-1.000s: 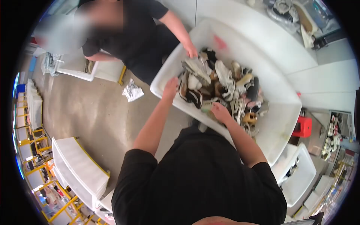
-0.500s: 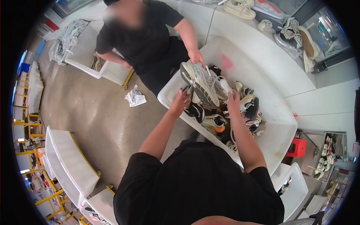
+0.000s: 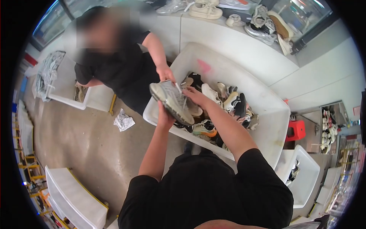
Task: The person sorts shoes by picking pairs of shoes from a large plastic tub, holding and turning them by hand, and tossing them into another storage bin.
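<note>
A grey sneaker (image 3: 167, 95) with a pale, dark-edged sole is held above the near-left part of a white tub (image 3: 263, 149). My left hand (image 3: 165, 115) is closed around its sole side from below. My right hand (image 3: 195, 96) is closed at the laces on its upper; the fingertips are partly hidden. Another person's hand (image 3: 165, 72) reaches to the same sneaker from the far side. Part of a second light shoe (image 3: 195, 109) shows behind it, below my right hand. Beneath lie several mixed shoes, among them a white sneaker (image 3: 210, 93) and one with an orange-edged sole (image 3: 206, 131).
The person in black (image 3: 114, 65) stands at the tub's far left. Several shoes, including a cream sneaker (image 3: 206, 10), line the ledge at the back. A red stool (image 3: 296, 130) stands at the right, crumpled paper (image 3: 124, 120) on the floor, and a white bin (image 3: 76, 198) at lower left.
The sneaker has turned and come lower in the view. My left hand has shifted under it, and my right hand has moved left from over the shoes to its laces. The camera view has shifted.
</note>
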A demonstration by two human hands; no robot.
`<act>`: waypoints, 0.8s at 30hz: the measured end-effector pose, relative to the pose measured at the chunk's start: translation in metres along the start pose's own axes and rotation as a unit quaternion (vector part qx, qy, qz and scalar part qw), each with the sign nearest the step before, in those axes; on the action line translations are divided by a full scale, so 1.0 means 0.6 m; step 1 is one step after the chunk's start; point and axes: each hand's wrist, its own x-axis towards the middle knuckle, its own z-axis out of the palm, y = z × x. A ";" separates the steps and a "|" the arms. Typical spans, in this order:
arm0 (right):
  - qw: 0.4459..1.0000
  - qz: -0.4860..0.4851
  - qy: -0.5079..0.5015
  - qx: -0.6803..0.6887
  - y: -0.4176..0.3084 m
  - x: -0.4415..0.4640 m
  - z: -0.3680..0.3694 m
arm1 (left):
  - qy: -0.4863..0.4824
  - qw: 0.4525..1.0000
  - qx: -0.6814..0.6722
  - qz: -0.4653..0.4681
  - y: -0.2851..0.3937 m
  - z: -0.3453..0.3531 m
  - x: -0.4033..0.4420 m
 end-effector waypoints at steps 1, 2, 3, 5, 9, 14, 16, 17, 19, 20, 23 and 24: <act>1.000 0.008 -0.006 -0.005 -0.003 -0.009 0.009 | -0.002 1.000 -0.006 0.002 0.003 -0.006 -0.006; 1.000 0.016 -0.013 -0.010 -0.010 -0.020 0.010 | -0.016 1.000 -0.003 0.021 0.002 -0.019 -0.010; 1.000 0.018 -0.008 -0.007 -0.032 -0.037 0.005 | -0.009 1.000 -0.001 0.011 0.001 -0.032 -0.018; 0.979 0.154 -0.111 0.068 -0.079 -0.067 -0.004 | -0.023 0.999 0.030 -0.005 -0.011 -0.063 -0.030; 0.977 0.149 -0.125 -0.091 -0.078 -0.063 0.005 | -0.037 0.999 0.027 -0.024 -0.030 -0.083 -0.063; 0.960 0.194 -0.179 -0.089 -0.077 -0.068 -0.028 | -0.085 0.995 0.051 -0.025 -0.086 -0.123 -0.089; 0.962 0.222 -0.157 -0.039 -0.068 -0.093 -0.043 | -0.072 0.989 0.125 -0.040 -0.112 -0.129 -0.104; 0.962 0.224 -0.153 -0.036 -0.047 -0.096 -0.051 | -0.057 0.977 0.200 -0.051 -0.122 -0.127 -0.109; 0.939 0.192 -0.199 -0.205 0.005 -0.093 -0.067 | -0.088 0.961 0.255 -0.058 -0.141 -0.120 -0.113; 0.928 0.168 -0.190 -0.273 0.011 -0.108 -0.066 | -0.118 0.942 0.308 -0.059 -0.149 -0.116 -0.115; 0.845 0.054 -0.229 -0.480 0.058 -0.119 -0.073 | -0.154 0.914 0.373 -0.043 -0.219 -0.188 -0.102; 0.869 0.045 -0.216 -0.442 0.090 -0.120 -0.074 | -0.198 0.839 0.505 0.037 -0.223 -0.189 -0.100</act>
